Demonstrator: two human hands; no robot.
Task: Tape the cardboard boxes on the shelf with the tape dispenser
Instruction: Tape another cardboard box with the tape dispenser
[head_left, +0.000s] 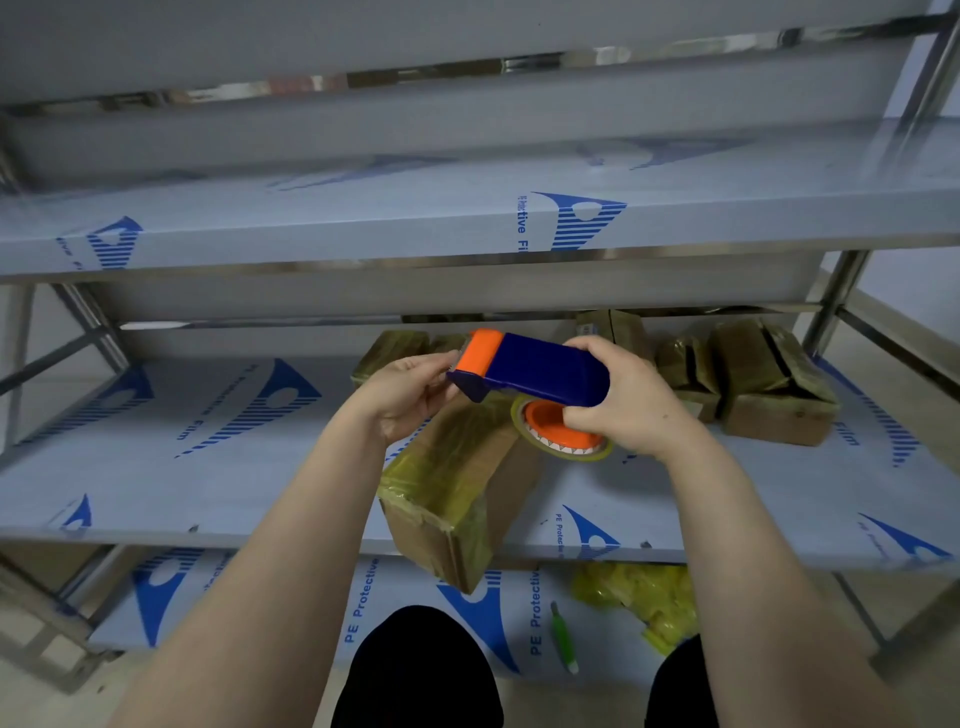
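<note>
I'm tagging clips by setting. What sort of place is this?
Probably a stockroom or packing area: steel shelving wrapped in protective film, taped cardboard boxes on it, and a tape dispenser in use.

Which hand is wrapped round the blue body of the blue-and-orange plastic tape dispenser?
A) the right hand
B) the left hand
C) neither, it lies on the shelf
A: the right hand grips the blue body of the blue-and-orange plastic tape dispenser, while the left hand pinches at its orange cutter end.
</note>
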